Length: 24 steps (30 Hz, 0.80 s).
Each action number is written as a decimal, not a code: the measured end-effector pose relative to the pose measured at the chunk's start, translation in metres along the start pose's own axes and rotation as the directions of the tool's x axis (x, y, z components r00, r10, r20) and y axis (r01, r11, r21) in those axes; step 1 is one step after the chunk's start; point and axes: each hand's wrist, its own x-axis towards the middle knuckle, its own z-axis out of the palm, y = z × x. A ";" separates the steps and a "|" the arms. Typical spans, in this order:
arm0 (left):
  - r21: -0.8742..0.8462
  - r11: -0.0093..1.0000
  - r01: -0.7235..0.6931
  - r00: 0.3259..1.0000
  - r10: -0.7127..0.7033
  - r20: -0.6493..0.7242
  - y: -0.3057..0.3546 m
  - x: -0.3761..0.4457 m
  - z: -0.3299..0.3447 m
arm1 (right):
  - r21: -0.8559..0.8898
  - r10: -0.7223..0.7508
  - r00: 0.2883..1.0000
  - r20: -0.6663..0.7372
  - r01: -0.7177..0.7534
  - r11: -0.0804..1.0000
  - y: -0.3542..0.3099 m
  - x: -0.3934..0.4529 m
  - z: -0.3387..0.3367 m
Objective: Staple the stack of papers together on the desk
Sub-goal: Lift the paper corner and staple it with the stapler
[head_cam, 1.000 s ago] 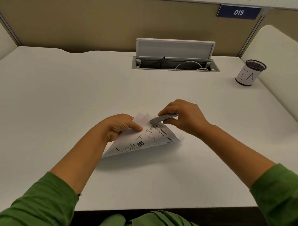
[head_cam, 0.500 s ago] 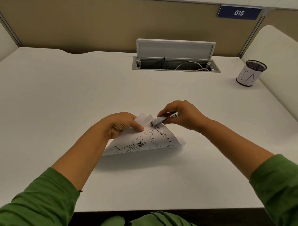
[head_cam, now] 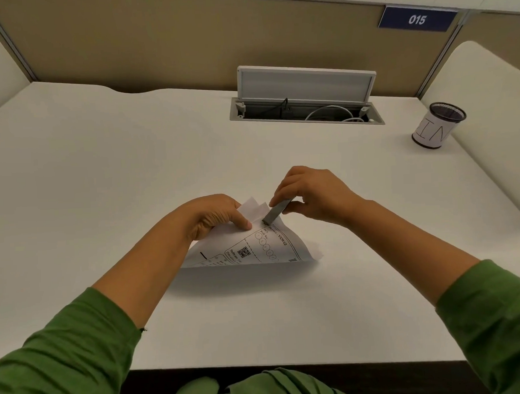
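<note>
A small stack of printed papers point(head_cam: 249, 248) is lifted off the white desk point(head_cam: 132, 172), with its near edge hanging down towards me. My left hand point(head_cam: 212, 216) pinches the stack near its upper corner, where the sheets fan apart. My right hand point(head_cam: 312, 194) grips a small grey stapler point(head_cam: 274, 214). The stapler's front end sits at the papers' top corner, just right of my left thumb. Whether its jaws are around the sheets cannot be made out.
An open cable hatch point(head_cam: 305, 105) with a raised lid and cords inside sits at the back of the desk. A mesh pen cup point(head_cam: 437, 126) wrapped in white paper stands at the far right. Beige partition walls enclose the desk.
My right hand has turned the stapler from nearly level to pointing down-left, and its tip has come down onto the papers' corner. My left hand keeps its pinch on the stack.
</note>
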 end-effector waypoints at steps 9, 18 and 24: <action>0.067 0.998 -0.016 1.000 0.016 -0.003 0.002 0.001 -0.005 | 0.392 0.211 0.973 0.098 -0.232 0.890 0.012 -0.001 0.007; -0.005 1.000 -0.024 0.999 0.024 0.039 -0.002 0.002 -0.003 | 0.468 0.239 0.962 0.129 -0.272 0.841 0.014 -0.001 0.012; 0.015 1.000 -0.018 1.000 0.018 0.022 -0.004 0.005 -0.003 | 0.191 0.127 0.991 0.051 -0.134 0.972 0.009 0.000 0.005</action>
